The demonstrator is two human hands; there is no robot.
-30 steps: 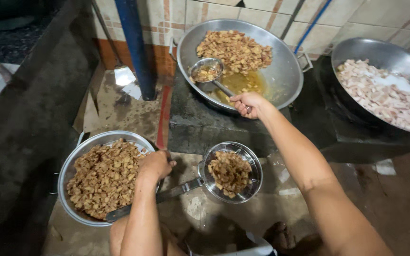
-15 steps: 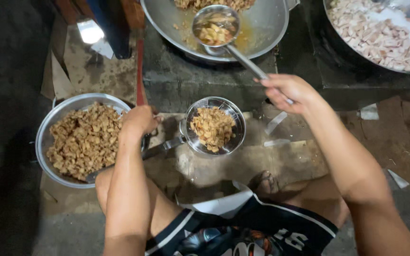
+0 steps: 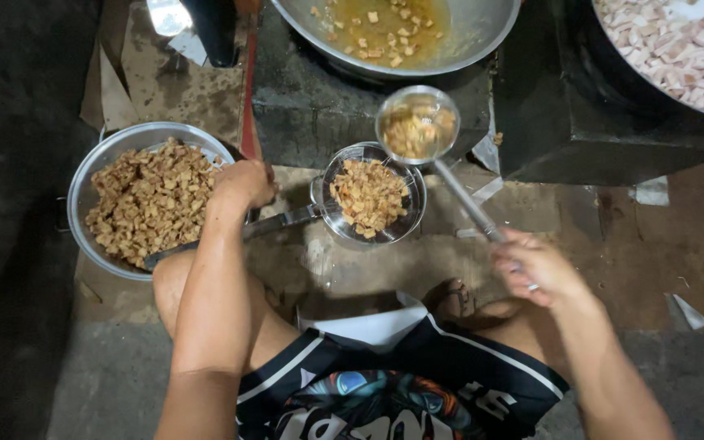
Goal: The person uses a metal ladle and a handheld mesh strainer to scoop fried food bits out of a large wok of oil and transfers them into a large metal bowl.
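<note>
Pointing up-left, ladle [image 3: 417, 124] bowl over strainer [image 3: 372, 195], handle running down-right into right hand [image 3: 535, 265]

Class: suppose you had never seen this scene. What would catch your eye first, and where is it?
Centre frame, a ladle of fried bits hangs over a wire strainer; the right hand holds the ladle's long handle, the left hand the strainer's. A bowl heaped with browned pieces sits at left, and a wok of yellow oil stands at top.
</note>
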